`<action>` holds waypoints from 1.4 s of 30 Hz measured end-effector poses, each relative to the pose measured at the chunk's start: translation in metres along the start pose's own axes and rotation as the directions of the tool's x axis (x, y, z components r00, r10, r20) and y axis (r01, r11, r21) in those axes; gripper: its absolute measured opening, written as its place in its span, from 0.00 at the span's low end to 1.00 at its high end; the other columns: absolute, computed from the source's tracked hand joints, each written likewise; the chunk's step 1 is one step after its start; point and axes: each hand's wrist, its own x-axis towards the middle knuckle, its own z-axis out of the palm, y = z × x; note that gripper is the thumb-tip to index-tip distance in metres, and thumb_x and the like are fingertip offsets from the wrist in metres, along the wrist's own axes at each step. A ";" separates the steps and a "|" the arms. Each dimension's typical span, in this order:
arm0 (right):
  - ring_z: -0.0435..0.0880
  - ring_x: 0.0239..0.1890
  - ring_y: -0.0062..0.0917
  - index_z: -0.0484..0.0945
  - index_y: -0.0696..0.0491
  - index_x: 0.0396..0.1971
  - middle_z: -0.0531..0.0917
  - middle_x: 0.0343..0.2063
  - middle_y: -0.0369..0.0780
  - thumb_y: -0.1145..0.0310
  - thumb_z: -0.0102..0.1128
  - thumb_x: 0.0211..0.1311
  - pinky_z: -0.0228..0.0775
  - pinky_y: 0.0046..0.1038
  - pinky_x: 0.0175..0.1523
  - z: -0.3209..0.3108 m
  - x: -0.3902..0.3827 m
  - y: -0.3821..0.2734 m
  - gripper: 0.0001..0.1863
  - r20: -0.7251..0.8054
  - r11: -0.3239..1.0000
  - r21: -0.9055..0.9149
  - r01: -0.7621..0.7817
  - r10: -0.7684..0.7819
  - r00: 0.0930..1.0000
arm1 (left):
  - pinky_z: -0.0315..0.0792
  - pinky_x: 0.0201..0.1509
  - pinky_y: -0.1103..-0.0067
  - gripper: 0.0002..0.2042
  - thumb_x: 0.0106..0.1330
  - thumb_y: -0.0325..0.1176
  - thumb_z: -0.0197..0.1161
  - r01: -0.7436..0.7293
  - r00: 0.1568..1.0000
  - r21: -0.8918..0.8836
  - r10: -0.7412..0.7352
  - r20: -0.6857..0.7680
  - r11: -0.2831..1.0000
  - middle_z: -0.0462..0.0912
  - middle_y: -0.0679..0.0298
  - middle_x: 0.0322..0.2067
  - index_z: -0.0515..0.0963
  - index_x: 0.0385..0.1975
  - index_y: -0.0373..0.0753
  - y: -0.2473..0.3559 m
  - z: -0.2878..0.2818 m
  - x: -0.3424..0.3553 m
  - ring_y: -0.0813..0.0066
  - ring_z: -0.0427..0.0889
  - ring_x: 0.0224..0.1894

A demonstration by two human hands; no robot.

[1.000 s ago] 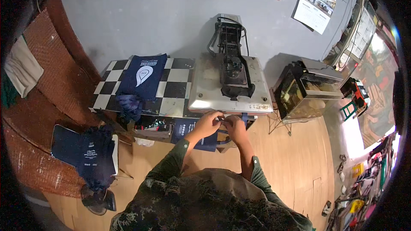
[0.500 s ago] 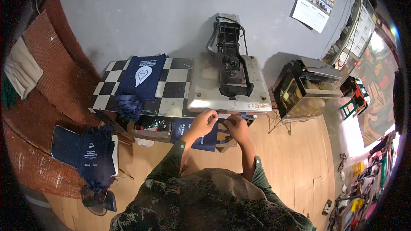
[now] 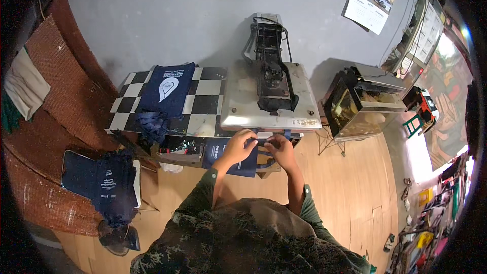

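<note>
The person stands at a metal heat press with a flat silver plate and a black arm point(image 3: 271, 96), both hands brought together at its front edge. The left hand point(image 3: 237, 147) and the right hand point(image 3: 280, 151) pinch a dark navy cloth bag with pale print point(image 3: 231, 158) that hangs down below the plate. To the left, a black-and-white chequered table point(image 3: 203, 102) carries a flat navy bag with a white drop-shaped print point(image 3: 167, 89) and a crumpled navy bundle point(image 3: 152, 122). Further left, a stack of navy bags point(image 3: 104, 182) rests on a low seat. Right of the press stands a glass-sided box point(image 3: 357, 104), on a wooden floor point(image 3: 350, 193).
</note>
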 end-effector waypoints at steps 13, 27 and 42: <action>0.85 0.35 0.27 0.81 0.62 0.34 0.85 0.32 0.45 0.77 0.68 0.54 0.74 0.28 0.43 -0.003 -0.006 0.003 0.08 0.040 0.999 -0.041 0.029 -0.027 0.999 | 0.64 0.58 0.64 0.07 0.58 0.32 0.68 -0.170 0.983 0.149 0.177 -0.038 0.974 0.80 0.62 0.39 0.79 0.34 0.42 0.017 0.008 -0.001 0.58 0.75 0.48; 0.84 0.34 0.30 0.82 0.61 0.32 0.85 0.31 0.45 0.74 0.67 0.54 0.74 0.28 0.41 -0.010 -0.009 -0.007 0.07 -0.008 0.973 -0.147 0.177 -0.180 0.984 | 0.62 0.54 0.65 0.05 0.56 0.34 0.70 -0.104 0.983 0.256 0.139 -0.119 0.961 0.80 0.67 0.35 0.81 0.29 0.45 0.015 -0.004 -0.004 0.60 0.74 0.46; 0.82 0.38 0.43 0.83 0.57 0.31 0.84 0.31 0.46 0.74 0.66 0.50 0.70 0.38 0.47 -0.008 -0.007 -0.016 0.07 0.030 0.905 -0.297 0.306 -0.311 0.950 | 0.55 0.63 0.61 0.06 0.58 0.36 0.69 -0.117 0.986 0.344 0.151 -0.074 0.932 0.79 0.68 0.43 0.80 0.31 0.45 0.030 0.005 -0.005 0.60 0.69 0.55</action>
